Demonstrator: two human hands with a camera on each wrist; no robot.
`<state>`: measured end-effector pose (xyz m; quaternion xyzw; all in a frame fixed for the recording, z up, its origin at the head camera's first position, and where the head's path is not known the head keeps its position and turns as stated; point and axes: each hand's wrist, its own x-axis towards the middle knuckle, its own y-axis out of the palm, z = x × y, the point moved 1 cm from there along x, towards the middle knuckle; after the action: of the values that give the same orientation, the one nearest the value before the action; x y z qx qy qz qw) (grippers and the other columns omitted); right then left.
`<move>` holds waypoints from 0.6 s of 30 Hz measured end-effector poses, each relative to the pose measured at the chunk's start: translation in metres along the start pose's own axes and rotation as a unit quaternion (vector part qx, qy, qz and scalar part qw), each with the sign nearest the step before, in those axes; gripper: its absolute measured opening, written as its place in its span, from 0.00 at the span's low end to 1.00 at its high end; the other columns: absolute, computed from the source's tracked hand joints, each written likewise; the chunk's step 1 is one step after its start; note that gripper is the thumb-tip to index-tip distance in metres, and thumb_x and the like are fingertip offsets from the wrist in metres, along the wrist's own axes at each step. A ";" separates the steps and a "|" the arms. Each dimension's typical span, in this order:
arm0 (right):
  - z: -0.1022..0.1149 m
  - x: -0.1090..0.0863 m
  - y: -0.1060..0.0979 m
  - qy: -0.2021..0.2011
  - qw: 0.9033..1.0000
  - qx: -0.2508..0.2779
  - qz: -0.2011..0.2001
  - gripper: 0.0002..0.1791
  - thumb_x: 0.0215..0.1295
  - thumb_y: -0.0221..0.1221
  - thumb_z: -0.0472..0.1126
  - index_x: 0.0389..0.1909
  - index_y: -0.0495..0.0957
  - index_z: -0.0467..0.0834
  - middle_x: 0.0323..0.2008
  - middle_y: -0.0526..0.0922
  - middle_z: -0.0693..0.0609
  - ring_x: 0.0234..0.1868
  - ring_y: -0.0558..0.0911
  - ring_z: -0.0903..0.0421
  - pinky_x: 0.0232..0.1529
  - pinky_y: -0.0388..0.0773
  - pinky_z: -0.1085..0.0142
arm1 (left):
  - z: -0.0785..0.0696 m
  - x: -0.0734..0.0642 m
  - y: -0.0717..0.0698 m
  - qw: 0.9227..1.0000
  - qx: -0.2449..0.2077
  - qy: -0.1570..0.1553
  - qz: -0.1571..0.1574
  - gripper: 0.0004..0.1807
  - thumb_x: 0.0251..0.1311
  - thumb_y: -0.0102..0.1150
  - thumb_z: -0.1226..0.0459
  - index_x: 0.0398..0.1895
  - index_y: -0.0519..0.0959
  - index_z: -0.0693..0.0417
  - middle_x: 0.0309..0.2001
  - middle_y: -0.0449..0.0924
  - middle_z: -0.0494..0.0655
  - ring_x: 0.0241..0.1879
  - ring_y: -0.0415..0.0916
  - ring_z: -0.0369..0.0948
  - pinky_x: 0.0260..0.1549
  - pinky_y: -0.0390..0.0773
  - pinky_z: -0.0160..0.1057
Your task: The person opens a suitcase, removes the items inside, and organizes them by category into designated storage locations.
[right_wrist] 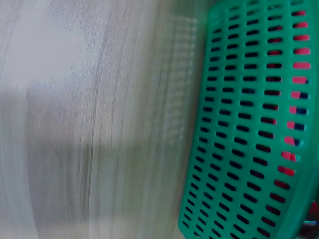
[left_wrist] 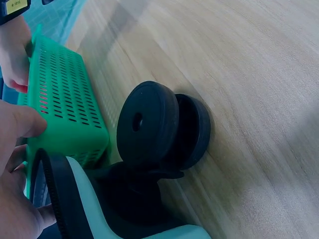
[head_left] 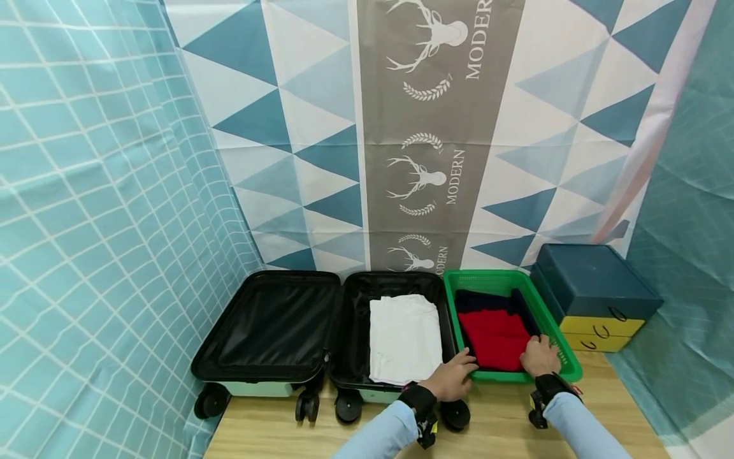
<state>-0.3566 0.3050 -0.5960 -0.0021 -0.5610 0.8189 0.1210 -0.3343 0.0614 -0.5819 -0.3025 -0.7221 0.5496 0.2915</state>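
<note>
A green basket (head_left: pixel 487 280) holds a folded red garment (head_left: pixel 494 338) with dark navy cloth (head_left: pixel 482 301) behind and beside it. My left hand (head_left: pixel 452 377) is at the basket's front left corner, its fingers spread over the rim. In the left wrist view, that hand (left_wrist: pixel 15 164) spans the basket and the suitcase's edge. My right hand (head_left: pixel 540 357) reaches inside the basket at the garment's right side; its fingertips are hidden. The right wrist view shows the basket's slotted wall (right_wrist: pixel 244 124), with red cloth behind the slots, but not the hand.
An open suitcase (head_left: pixel 332 319) lies left of the basket. White folded cloth (head_left: pixel 404 338) fills much of its right half. Black wheels (head_left: pixel 455 414) stick out in front onto the wooden table (head_left: pixel 275 433). Dark blue and yellow boxes (head_left: pixel 596 287) are stacked at the right.
</note>
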 end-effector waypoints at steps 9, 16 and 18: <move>0.024 0.000 0.007 -0.131 0.990 -0.050 -0.022 0.18 0.52 0.56 0.38 0.45 0.76 0.37 0.51 0.69 0.34 0.47 0.64 0.32 0.42 0.59 0.40 | 0.005 -0.002 0.004 1.000 0.015 0.009 -0.013 0.21 0.60 0.50 0.62 0.58 0.68 0.50 0.61 0.60 0.43 0.65 0.45 0.39 0.53 0.58 0.25; 0.038 0.000 0.019 -0.095 0.982 -0.035 0.157 0.28 0.55 0.57 0.52 0.58 0.69 0.49 0.52 0.71 0.35 0.39 0.70 0.33 0.36 0.61 0.42 | 0.001 -0.003 0.008 0.999 0.045 0.014 -0.001 0.25 0.59 0.50 0.61 0.62 0.63 0.51 0.64 0.55 0.44 0.66 0.42 0.40 0.55 0.57 0.29; 0.038 0.001 0.021 -0.079 0.977 -0.038 0.195 0.28 0.55 0.57 0.53 0.58 0.69 0.49 0.52 0.70 0.34 0.41 0.69 0.30 0.38 0.59 0.39 | -0.001 -0.004 0.009 0.998 0.055 0.019 0.002 0.27 0.59 0.51 0.60 0.63 0.62 0.51 0.65 0.53 0.45 0.66 0.42 0.40 0.54 0.60 0.30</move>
<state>-0.3674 0.2632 -0.6011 -0.0517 -0.5881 0.8026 -0.0856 -0.3302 0.0611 -0.5909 -0.2976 -0.6845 0.5833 0.3204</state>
